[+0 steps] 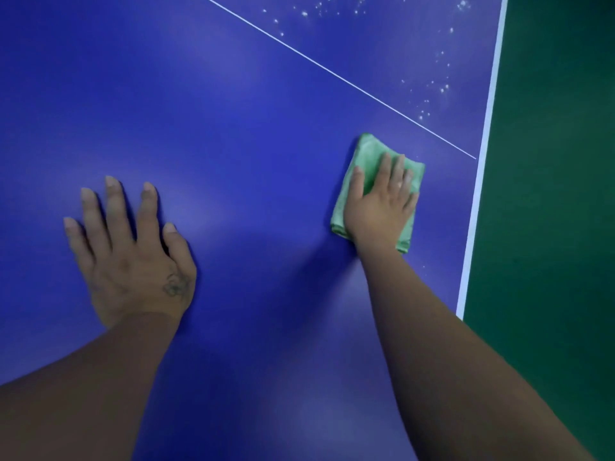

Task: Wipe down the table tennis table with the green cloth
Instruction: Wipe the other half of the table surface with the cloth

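Green cloth [372, 154] under the right hand [382, 207], fingers flat and pressing; left hand [133, 261] braces, fingers spread. Best sweep firmly toward the droplets [432, 91].

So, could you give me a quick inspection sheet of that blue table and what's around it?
Surface: blue table crossed by a thin white line; white specks dot the far right part beyond that line.
Job's things: green cloth, folded, lying on the table near its right edge.
Clutter: nothing seen.
Hands: left hand flat on the table, fingers spread, holding nothing; right hand pressing flat on the cloth.
Cables: nothing seen.
Surroundings: green floor past the table's right edge.
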`<state>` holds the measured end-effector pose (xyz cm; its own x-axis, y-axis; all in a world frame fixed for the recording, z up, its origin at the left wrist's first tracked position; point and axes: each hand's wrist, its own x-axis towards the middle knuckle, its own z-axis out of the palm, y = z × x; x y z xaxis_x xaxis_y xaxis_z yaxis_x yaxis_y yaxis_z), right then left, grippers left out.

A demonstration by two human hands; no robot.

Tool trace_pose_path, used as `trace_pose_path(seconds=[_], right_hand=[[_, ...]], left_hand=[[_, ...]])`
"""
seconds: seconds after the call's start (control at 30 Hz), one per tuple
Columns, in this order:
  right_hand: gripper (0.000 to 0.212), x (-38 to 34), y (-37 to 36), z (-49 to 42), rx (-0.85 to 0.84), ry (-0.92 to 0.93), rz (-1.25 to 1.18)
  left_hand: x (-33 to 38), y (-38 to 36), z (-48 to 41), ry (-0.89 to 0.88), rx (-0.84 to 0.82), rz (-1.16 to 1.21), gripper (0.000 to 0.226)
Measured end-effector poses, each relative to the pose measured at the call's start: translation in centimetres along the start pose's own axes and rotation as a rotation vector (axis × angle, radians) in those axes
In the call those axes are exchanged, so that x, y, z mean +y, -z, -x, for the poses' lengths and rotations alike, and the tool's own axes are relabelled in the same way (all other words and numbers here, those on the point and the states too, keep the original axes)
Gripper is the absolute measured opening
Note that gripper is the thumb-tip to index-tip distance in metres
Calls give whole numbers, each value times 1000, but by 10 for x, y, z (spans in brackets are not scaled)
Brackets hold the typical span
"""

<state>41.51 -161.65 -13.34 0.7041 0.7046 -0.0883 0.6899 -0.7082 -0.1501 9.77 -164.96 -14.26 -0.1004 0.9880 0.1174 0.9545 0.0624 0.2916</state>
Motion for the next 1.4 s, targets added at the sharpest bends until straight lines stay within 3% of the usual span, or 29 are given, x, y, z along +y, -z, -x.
trace_pose_path(seconds=[0.13,0.27,0.37,0.47,0.53,0.63,0.73,0.8,0.87,0.97,1.1,1.23,1.4], right_hand=[[75,-44,-13,36,24,-38,22],[76,-85,-26,99,50,272,44],[75,-104,-27,73,7,444,31],[73,-112,-22,8,5,505,50],[71,-102,-16,-32,-8,485,14],[74,-60,-5,-62,-17,313,-34],[77,-25,-3,-42,-25,115,-69],[77,-24,-7,1,-4,79,-64],[74,-23,-7,59,27,179,-33],[70,2,-13,143,70,484,-7],[69,70,-11,176,66,667,-41],[69,105,-5,133,86,680,-14],[74,82,-2,65,25,426,35]], left_hand=[[4,2,-1,17,-25,3,62],[4,2,-1,3,-13,-3,60],[2,2,0,6,3,-14,61],[2,2,2,-8,36,-41,59],[4,2,2,-11,41,-39,60],[5,0,2,-9,30,-45,61],[4,2,4,-9,4,-82,62],[4,7,2,-6,-26,-96,60],[11,15,4,-7,-62,-98,59],[25,21,33,9,-76,-81,59],[52,21,127,53,-84,-108,63],[74,10,187,112,-77,-111,66],[70,1,188,84,-26,-166,65]])
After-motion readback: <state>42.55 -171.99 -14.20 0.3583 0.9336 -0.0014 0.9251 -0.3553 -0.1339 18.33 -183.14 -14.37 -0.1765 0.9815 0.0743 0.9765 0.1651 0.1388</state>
